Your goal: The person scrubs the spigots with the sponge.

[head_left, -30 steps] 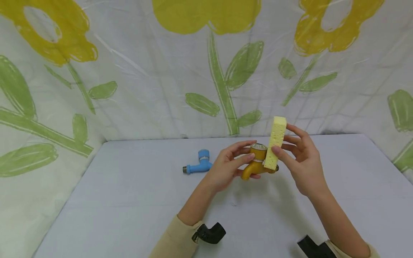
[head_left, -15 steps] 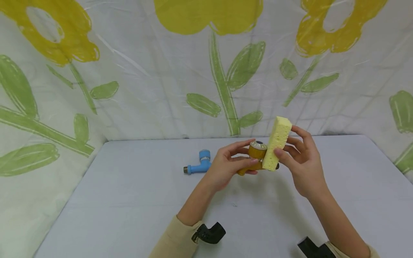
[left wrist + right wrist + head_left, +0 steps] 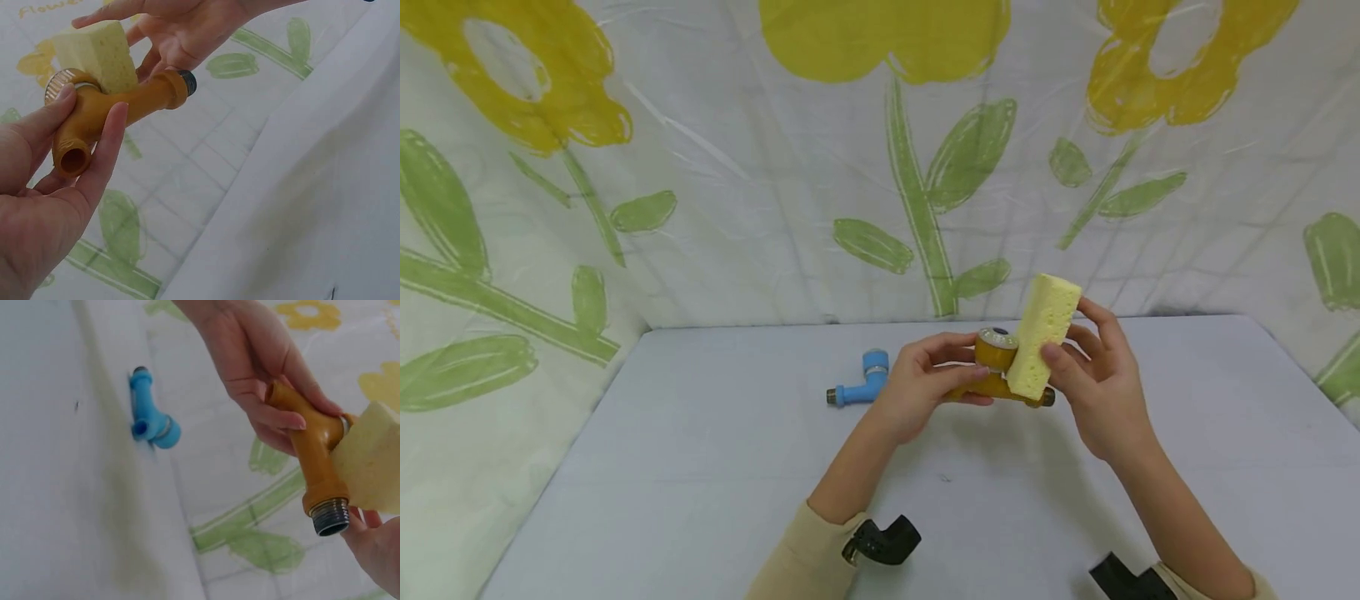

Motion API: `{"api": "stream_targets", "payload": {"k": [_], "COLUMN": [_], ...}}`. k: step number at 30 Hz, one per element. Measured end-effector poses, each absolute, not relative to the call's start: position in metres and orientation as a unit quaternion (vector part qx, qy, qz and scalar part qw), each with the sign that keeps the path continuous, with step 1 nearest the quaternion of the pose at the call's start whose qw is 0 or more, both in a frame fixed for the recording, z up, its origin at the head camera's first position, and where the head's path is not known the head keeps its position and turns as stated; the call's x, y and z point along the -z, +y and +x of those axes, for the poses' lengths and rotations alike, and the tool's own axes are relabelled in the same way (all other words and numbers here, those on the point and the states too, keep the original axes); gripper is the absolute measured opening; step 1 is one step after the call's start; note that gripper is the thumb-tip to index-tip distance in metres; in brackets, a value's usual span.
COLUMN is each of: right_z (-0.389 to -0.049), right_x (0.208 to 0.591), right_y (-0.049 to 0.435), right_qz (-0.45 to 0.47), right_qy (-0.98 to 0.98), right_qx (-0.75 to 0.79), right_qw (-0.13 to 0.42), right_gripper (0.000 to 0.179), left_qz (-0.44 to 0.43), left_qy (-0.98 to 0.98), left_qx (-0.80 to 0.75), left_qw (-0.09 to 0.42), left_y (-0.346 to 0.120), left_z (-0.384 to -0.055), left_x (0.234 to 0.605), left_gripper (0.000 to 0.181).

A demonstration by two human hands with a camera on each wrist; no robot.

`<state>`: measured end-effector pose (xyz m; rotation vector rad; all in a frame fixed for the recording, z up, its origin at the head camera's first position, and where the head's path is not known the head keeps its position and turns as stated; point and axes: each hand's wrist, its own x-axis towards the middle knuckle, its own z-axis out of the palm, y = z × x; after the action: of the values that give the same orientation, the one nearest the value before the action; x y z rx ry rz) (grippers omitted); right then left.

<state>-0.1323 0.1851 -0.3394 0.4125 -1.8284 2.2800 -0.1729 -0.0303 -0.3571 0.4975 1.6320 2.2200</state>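
Observation:
Above the table, my left hand [image 3: 917, 387] grips an orange-yellow faucet [image 3: 97, 115] by its spout end and knob. The faucet's dark threaded inlet [image 3: 330, 516] points toward the right. My right hand [image 3: 1101, 383] pinches a pale yellow sponge [image 3: 1042, 333] between thumb and fingers. Its lower part lies against the faucet, between the knob and the threaded end. In the left wrist view the sponge sits behind the faucet body, partly covered by it. A blue faucet [image 3: 868, 382] rests on the table behind my left hand, which is nearest to it.
The white table [image 3: 715, 467] reaches back to a hanging sheet [image 3: 737, 208] painted with yellow flowers and green leaves. Black camera mounts [image 3: 883, 540] sit at both wrists, over beige sleeves.
The faucet has tilted in my left hand, its spout dropping from the head view's sight and its knob top turning. The sponge has turned to show a broader face while staying against the faucet.

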Motion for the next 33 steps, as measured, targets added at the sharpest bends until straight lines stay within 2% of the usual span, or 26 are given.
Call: {"api": "stream_targets", "payload": {"k": [8,13,18,24,33], "right_z": [-0.137,-0.139,-0.14,-0.139,-0.141], "right_x": [0.34,0.343,0.346,0.348,0.345], "right_y": [0.189,0.192,0.196,0.201,0.207], "right_qz": [0.115,0.127,0.138,0.132,0.128], "right_qy": [-0.608,-0.602,-0.61,-0.624,-0.621], "right_qx": [-0.779,-0.785,-0.779,-0.77,-0.774], "right_qw": [0.1,0.075,0.041,0.003,-0.011], "right_gripper": [0.049,0.037,0.032,0.034,0.038], "left_qz": [0.215,0.231,0.232,0.242,0.239], "left_qy": [0.569,0.565,0.568,0.569,0.547], "left_qx": [-0.77,-0.773,-0.773,-0.766,-0.781], "left_qw": [0.194,0.174,0.162,0.175,0.181], "left_y": [-0.033,-0.033,-0.034,-0.034,-0.034], "left_z": [-0.174,-0.175,-0.175,-0.174,-0.175], "left_x": [0.357,0.357,0.357,0.358,0.36], "left_gripper": [0.045,0.045,0.041,0.039,0.039]}}
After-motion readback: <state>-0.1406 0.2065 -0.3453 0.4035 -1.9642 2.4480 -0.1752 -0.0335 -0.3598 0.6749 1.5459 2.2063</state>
